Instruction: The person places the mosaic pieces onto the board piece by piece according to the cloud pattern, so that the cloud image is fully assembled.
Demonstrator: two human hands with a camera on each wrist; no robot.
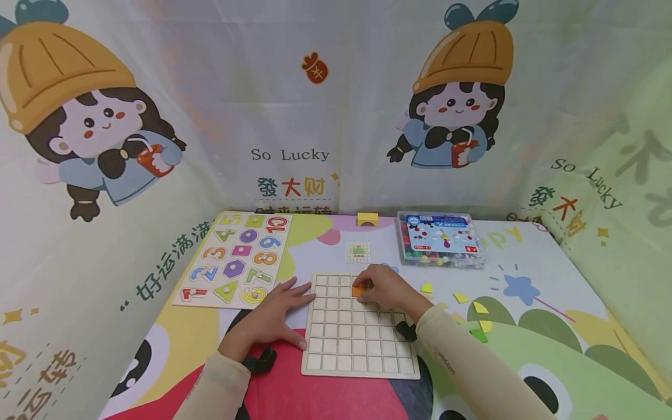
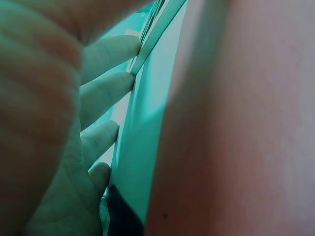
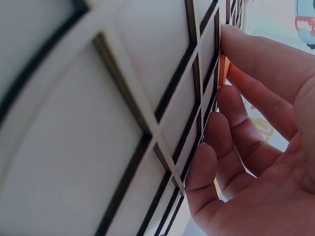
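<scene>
A pale wooden board (image 1: 336,366) divided into a square grid lies on the table before me. My right hand (image 1: 388,287) reaches over its upper part and pinches a small orange piece (image 1: 357,290) at the top rows. In the right wrist view the orange piece (image 3: 223,71) shows as a thin strip between thumb and finger, and the other fingertips touch the grid. My left hand (image 1: 270,318) rests at the board's left edge, fingers spread, thumb near the lower corner. Fingertips of the left hand (image 2: 106,101) meet an edge in the left wrist view.
A number-and-shape puzzle board (image 1: 210,298) lies to the left. Behind the grid are a small pattern card (image 1: 359,252), a yellow arch block (image 1: 367,219) and a clear plastic case (image 1: 440,236). Several yellow and green pieces (image 1: 479,335) are scattered right of the right forearm.
</scene>
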